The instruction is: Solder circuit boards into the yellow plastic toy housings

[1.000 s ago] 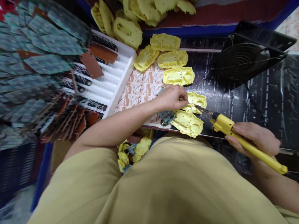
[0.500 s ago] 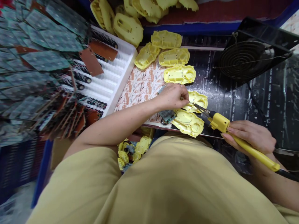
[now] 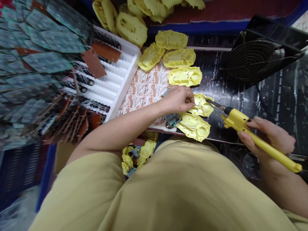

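My left hand point(image 3: 179, 98) is closed in a pinch at the left side of a yellow plastic shell point(image 3: 204, 105); what its fingertips hold is too small to make out. In my right hand point(image 3: 270, 136) is a yellow soldering iron point(image 3: 237, 120), gripped by its handle. Its thin metal tip hangs over the right end of that same shell. Just below lies another yellow shell point(image 3: 194, 126) with thin wires inside. A circuit board point(image 3: 172, 118) touches its left side, partly covered by my left wrist.
Several yellow shells point(image 3: 184, 76) lie further back on the bench. A white foam tray point(image 3: 120, 77) on the left carries circuit boards point(image 3: 48, 62) in piles. A black fan point(image 3: 251, 61) stands back right. Behind runs a blue-edged bin point(image 3: 192, 29) with more shells.
My right hand has drawn the soldering iron rightward, and its tip has moved away from my left fingers toward the shell's right end. My left hand has stayed in place.
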`<action>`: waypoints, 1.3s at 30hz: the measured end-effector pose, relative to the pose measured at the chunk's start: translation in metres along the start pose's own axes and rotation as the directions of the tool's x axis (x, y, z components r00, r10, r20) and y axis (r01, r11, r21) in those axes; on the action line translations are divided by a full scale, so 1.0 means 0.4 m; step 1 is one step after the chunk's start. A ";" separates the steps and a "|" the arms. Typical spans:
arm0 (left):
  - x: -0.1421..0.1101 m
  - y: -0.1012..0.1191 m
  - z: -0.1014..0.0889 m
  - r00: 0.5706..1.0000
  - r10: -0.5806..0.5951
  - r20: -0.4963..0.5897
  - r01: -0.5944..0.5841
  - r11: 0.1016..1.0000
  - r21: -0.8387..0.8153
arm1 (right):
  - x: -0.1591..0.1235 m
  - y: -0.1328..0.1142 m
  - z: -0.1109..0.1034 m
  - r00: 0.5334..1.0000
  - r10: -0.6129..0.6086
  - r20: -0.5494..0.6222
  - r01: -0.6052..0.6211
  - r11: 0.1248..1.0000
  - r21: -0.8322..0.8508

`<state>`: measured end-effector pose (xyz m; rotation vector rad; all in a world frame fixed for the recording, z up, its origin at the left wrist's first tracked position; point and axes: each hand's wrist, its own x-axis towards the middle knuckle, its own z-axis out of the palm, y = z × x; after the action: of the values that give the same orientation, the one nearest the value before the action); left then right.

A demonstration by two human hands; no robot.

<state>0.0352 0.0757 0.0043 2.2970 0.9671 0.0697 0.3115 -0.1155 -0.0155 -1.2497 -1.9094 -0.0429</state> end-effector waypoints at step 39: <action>-0.017 0.030 0.050 0.992 0.039 -0.121 -0.005 0.962 0.273 | 0.050 0.052 0.026 0.997 -0.082 0.014 0.076 0.965 0.251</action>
<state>0.0435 0.0542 -0.0033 2.5819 1.0711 0.0963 0.3182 -0.0855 -0.0173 -1.0083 -1.9165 0.1684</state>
